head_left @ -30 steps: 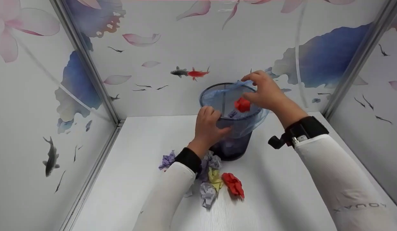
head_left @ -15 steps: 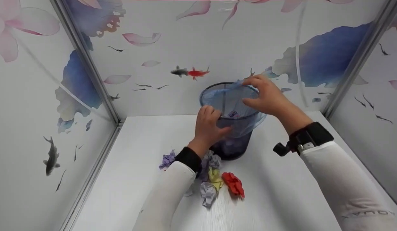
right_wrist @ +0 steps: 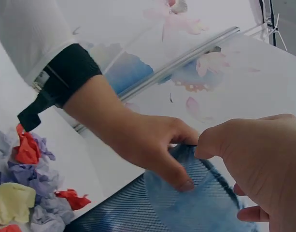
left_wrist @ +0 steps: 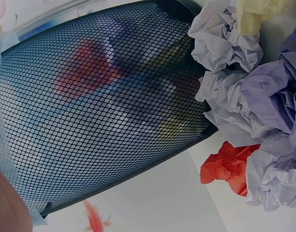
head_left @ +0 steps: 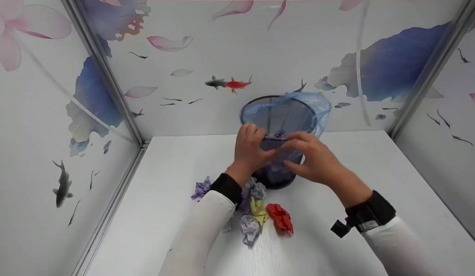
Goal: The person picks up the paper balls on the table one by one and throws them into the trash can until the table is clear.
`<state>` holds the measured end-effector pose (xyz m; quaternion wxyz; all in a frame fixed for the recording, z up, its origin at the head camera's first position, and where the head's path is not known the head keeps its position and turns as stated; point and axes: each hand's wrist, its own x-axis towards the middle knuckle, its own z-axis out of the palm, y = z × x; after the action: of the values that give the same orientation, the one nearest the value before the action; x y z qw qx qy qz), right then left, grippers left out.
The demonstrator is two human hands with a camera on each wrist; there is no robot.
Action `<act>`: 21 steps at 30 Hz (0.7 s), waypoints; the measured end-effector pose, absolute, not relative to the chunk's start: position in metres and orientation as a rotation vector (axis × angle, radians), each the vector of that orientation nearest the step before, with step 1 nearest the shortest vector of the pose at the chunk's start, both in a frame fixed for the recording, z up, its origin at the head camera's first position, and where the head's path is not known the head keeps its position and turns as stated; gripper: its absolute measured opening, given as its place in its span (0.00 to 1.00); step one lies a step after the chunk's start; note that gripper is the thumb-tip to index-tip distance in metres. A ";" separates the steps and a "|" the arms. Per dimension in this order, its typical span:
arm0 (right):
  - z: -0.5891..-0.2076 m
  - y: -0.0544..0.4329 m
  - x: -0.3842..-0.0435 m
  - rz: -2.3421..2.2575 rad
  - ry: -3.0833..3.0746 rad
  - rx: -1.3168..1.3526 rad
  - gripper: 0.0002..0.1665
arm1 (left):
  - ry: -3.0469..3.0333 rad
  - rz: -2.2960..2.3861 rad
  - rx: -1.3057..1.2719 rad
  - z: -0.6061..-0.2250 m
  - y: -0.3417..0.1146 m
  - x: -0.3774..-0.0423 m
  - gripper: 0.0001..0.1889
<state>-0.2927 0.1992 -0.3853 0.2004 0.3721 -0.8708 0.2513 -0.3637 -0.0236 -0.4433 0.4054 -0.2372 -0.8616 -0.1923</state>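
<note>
A dark mesh wastebasket point(head_left: 276, 179) stands on the white table, tilted in the head view, with several crumpled papers inside. Its translucent blue trash bag point(head_left: 321, 109) lines it and hangs loosely over the far right rim. My left hand point(head_left: 252, 147) grips the near rim, fingers over the edge and thumb outside. Beside it my right hand point(head_left: 316, 159) curls its fingers at the near rim and holds the bag's edge; its thumb shows lower, against the outside. The right wrist view shows both hands close together, with part of the right hand point(right_wrist: 263, 164) hiding the rim.
Crumpled papers lie in front of the basket: a red one point(head_left: 280, 218), a yellow one point(head_left: 258, 210), pale grey ones point(head_left: 249, 229) and a purple one point(head_left: 201, 188). Patterned wall panels point(head_left: 176, 115) with metal corner posts point(head_left: 107, 80) enclose the table's back and sides.
A red crumpled paper near my right hand has dropped into the basket. My right hand has then moved from the far right rim to the near rim; the bag flares out at the right. My left hand stays put.
</note>
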 end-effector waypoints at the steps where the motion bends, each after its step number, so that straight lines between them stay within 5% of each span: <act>1: -0.393 0.199 -0.290 0.693 -2.432 1.050 0.21 | -2.177 -0.488 -0.599 -0.443 -0.024 -0.364 0.30; 12: -0.475 0.188 -0.276 0.696 -2.644 1.048 0.19 | -2.201 -0.477 -0.576 -0.445 -0.024 -0.366 0.31; 21: -0.518 0.188 -0.275 0.713 -2.948 1.075 0.28 | -2.225 -0.490 -0.578 -0.445 -0.024 -0.366 0.31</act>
<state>-0.2751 0.1876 -0.5177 -0.0379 0.3338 -0.9155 0.2214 -0.3664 -0.0242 -0.4451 0.3854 -0.2271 -0.8734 -0.1923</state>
